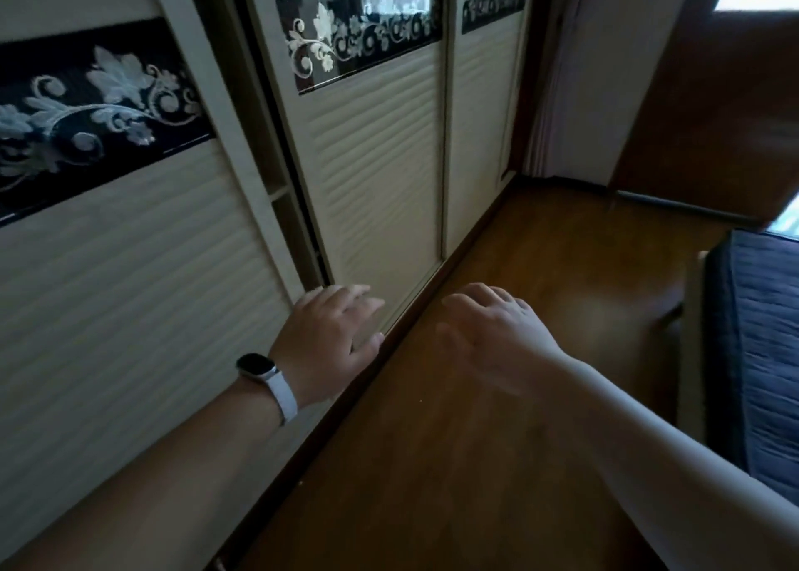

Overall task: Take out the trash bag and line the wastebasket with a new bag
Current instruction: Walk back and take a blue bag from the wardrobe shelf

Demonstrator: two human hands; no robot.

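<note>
No wastebasket and no trash bag appear in the head view. My left hand (330, 337), with a white-strapped watch on its wrist, reaches forward beside the lower edge of a cream sliding wardrobe door (380, 172); its fingers are apart and hold nothing. My right hand (493, 332) stretches out over the wooden floor (497, 441), palm down, fingers spread and empty. The two hands are about a hand's width apart.
Cream sliding wardrobe doors with black floral bands fill the left; a dark gap (276, 172) between two panels shows shelves. A bed with a dark quilted cover (761, 345) stands at the right. A brown door (709, 107) stands at the back right.
</note>
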